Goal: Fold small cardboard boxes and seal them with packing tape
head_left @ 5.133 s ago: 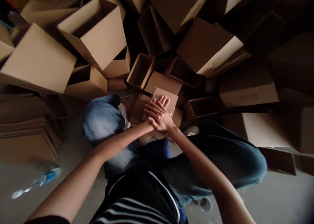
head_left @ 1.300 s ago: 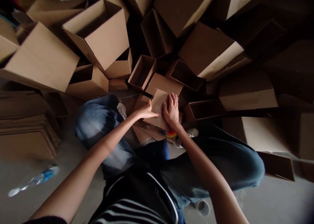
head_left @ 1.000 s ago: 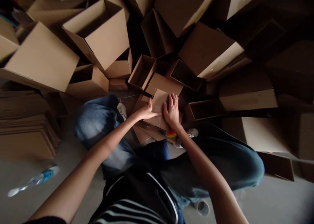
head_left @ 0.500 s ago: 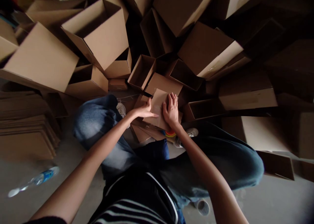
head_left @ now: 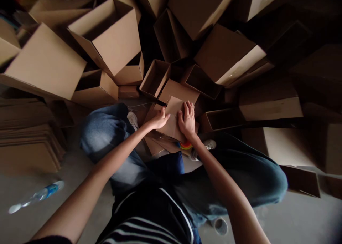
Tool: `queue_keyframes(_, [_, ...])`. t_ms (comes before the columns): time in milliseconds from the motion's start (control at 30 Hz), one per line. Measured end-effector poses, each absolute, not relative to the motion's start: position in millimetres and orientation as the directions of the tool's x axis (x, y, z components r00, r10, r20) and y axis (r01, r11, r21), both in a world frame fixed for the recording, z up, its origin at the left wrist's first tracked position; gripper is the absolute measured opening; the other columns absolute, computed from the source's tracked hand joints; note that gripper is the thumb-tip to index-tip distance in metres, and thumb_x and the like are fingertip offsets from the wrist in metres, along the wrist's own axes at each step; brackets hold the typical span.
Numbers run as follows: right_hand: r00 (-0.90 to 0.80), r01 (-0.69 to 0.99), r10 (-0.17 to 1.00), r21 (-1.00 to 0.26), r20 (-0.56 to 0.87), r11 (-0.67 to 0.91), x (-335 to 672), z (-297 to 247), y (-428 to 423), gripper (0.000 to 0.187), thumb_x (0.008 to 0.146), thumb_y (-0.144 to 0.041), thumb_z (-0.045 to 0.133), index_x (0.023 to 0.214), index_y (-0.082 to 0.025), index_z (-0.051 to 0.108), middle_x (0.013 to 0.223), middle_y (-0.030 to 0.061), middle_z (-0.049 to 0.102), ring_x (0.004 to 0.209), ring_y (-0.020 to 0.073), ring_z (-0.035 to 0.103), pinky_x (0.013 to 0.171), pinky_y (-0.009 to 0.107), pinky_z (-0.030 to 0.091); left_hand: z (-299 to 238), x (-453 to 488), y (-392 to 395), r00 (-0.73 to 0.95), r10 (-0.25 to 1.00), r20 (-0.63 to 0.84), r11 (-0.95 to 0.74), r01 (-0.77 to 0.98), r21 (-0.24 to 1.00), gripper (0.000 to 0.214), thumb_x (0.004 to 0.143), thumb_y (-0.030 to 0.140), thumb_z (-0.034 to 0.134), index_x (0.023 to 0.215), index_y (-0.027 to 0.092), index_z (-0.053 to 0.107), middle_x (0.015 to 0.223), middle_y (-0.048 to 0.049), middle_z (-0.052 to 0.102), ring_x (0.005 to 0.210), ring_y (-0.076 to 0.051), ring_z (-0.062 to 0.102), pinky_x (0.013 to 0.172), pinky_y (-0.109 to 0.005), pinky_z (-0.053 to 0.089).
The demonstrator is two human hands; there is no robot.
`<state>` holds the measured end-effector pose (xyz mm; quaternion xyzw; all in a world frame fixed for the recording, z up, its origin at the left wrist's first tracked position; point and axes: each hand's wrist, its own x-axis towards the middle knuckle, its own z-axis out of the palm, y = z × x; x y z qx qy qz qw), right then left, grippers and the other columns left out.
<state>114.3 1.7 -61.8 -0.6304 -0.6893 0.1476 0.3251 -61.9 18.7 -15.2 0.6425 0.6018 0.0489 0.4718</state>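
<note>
In front of my crossed legs lies a small flat cardboard box (head_left: 174, 105), with what looks like a clear strip of tape along its top. My right hand (head_left: 187, 119) rests flat on the box's right side, fingers stretched out. At the left edge, my left hand (head_left: 159, 119) is closed, fingers curled and thumb pointing over the box; what they hold, if anything, is hidden. Beneath and around the box are more flat cardboard pieces (head_left: 153, 145). A roll with an orange and yellow rim (head_left: 186, 145) is partly hidden below my right wrist.
Open cardboard boxes (head_left: 116, 40) crowd the far side and the right. Stacked flat cardboard (head_left: 29, 153) is at the left. A plastic bottle (head_left: 45, 194) lies on the grey floor, and a cup-like cylinder (head_left: 221, 226) stands behind my right leg.
My left thumb has lifted and moved up from the lower part of the box, toward the curled fingers. My right hand stays flat on the box.
</note>
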Motion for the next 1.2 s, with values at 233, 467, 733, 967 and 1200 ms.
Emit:
queue_keyframes(233, [0.001, 0.779, 0.97, -0.608, 0.242, 0.151, 114, -61, 2, 0.058, 0.102, -0.044, 0.03, 0.153, -0.015, 0.036, 0.16, 0.0159, 0.034, 0.153, 0.0277, 0.021, 0.122, 0.058, 0.026, -10, -56, 15, 0.181, 0.848, -0.498, 0.208, 0.751, 0.626, 0.067, 0.098, 0.045, 0.042, 0.15, 0.005, 0.029, 0.151, -0.0289, 0.043, 0.141, -0.034, 0.044, 0.111, -0.039, 0.037])
queue_keyframes(467, [0.014, 0.767, 0.972, -0.627, 0.233, 0.139, 113, -58, 2, 0.058, 0.101, -0.041, 0.032, 0.151, -0.012, 0.038, 0.159, 0.0181, 0.035, 0.153, 0.0277, 0.021, 0.123, 0.057, 0.024, -14, -51, 10, 0.123, 0.893, -0.432, 0.201, 0.751, 0.629, 0.059, 0.097, 0.048, 0.043, 0.142, 0.01, 0.038, 0.142, -0.0251, 0.052, 0.132, -0.034, 0.053, 0.104, -0.043, 0.043])
queue_keyframes(733, [-0.015, 0.774, 0.971, -0.613, 0.237, 0.161, 111, -57, 1, 0.057, 0.101, -0.041, 0.032, 0.152, -0.016, 0.036, 0.16, 0.0169, 0.034, 0.153, 0.0289, 0.022, 0.121, 0.06, 0.027, -20, -54, 17, 0.087, 0.918, -0.387, 0.215, 0.709, 0.671, 0.043, 0.093, 0.042, 0.053, 0.127, 0.018, 0.045, 0.136, -0.0187, 0.058, 0.131, -0.03, 0.053, 0.105, -0.041, 0.044])
queue_keyframes(967, [-0.01, 0.778, 0.971, -0.608, 0.241, 0.159, 111, -58, 1, 0.057, 0.101, -0.041, 0.031, 0.152, -0.015, 0.037, 0.16, 0.0171, 0.035, 0.153, 0.0289, 0.022, 0.121, 0.06, 0.027, -14, -49, 9, 0.078, 0.932, -0.353, 0.186, 0.733, 0.655, 0.063, 0.085, 0.05, 0.066, 0.129, 0.014, 0.04, 0.14, -0.0231, 0.052, 0.133, -0.034, 0.051, 0.106, -0.042, 0.044])
queue_keyframes(1200, [-0.02, 0.775, 0.972, -0.611, 0.236, 0.164, 112, -60, 2, 0.057, 0.101, -0.041, 0.031, 0.152, -0.016, 0.037, 0.16, 0.0159, 0.034, 0.153, 0.0289, 0.021, 0.122, 0.06, 0.026, -12, -47, 9, 0.072, 0.937, -0.341, 0.176, 0.747, 0.641, 0.066, 0.083, 0.046, 0.069, 0.131, 0.014, 0.037, 0.14, -0.0236, 0.05, 0.133, -0.036, 0.051, 0.103, -0.044, 0.046])
